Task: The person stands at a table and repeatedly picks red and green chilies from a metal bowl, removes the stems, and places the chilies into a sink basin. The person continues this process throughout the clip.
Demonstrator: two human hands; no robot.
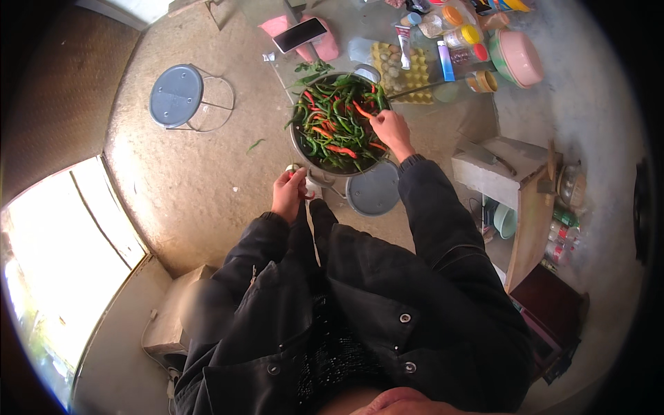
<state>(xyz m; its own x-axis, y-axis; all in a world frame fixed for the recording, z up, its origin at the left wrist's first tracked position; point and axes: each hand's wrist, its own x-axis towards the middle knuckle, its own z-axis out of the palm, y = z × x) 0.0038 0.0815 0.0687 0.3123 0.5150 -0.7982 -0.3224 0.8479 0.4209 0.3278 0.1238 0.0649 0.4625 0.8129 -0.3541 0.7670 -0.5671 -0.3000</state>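
Note:
A wide metal pot [296,148] full of green and red chili peppers [337,122] stands before me. Over its right side, my right hand [392,129] pinches an orange-red chili pepper [362,110] between thumb and fingers, its length pointing up and left across the heap. My left hand [288,193] is just outside the pot's near left rim, close to the near loop handle [320,179]. Its fingers close around red chili [310,196], of which only small parts show; how many pieces it holds is hidden.
Under the pot's near right side is a grey round stool [373,189]; another stool [176,96] stands left. A fallen green chili [255,146] lies on the floor. Behind the pot are an egg tray [417,78], jars [461,36] and a phone [300,35]. A cleaver [487,155] rests right.

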